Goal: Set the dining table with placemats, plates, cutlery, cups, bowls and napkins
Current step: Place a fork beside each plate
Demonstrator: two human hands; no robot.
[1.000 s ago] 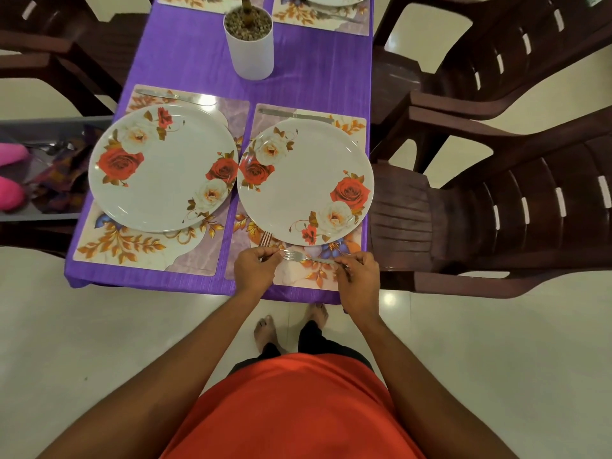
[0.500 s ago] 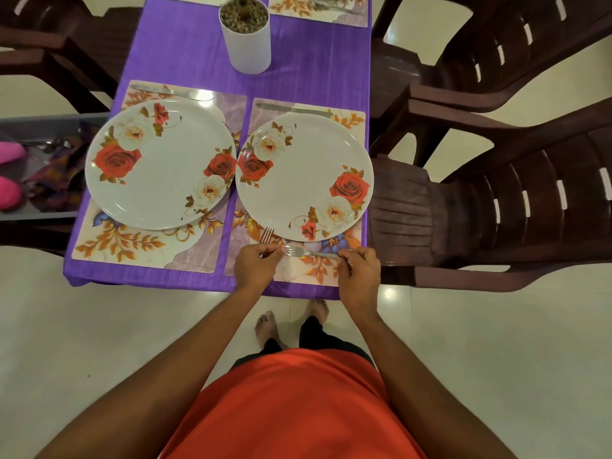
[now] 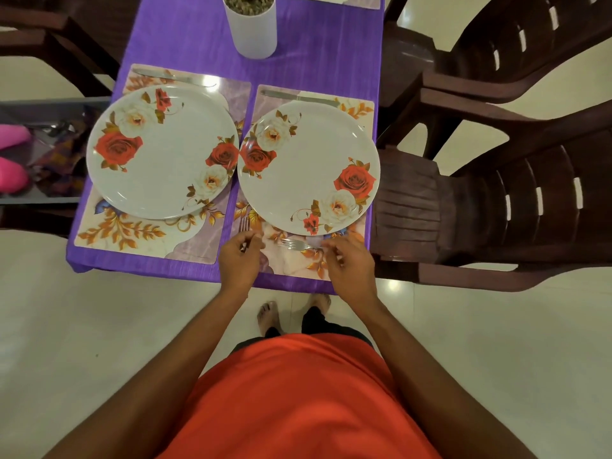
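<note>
Two floral plates, a left one [image 3: 159, 154] and a right one [image 3: 308, 167], sit on floral placemats, one at the left [image 3: 132, 233] and one at the right [image 3: 291, 263], on the purple table [image 3: 324, 54]. A knife lies beyond each plate, one at the left [image 3: 172, 77] and one at the right [image 3: 298, 97]. My left hand [image 3: 239, 260] grips a fork [image 3: 244, 224] whose tines stick out past my fingers. A second fork [image 3: 296, 244] lies flat on the right placemat below the plate. My right hand [image 3: 347, 263] hovers at its handle end, fingers loosely curled.
A white pot [image 3: 253, 24] stands mid-table. Dark brown plastic chairs [image 3: 496, 200] crowd the right side, and another chair [image 3: 49, 44] is at the left. A grey tray [image 3: 43, 150] at the left holds pink cups, cutlery and patterned napkins.
My right hand has loosened its pinch on the second fork, which now lies on the placemat. My left hand keeps its fork and has barely moved.
</note>
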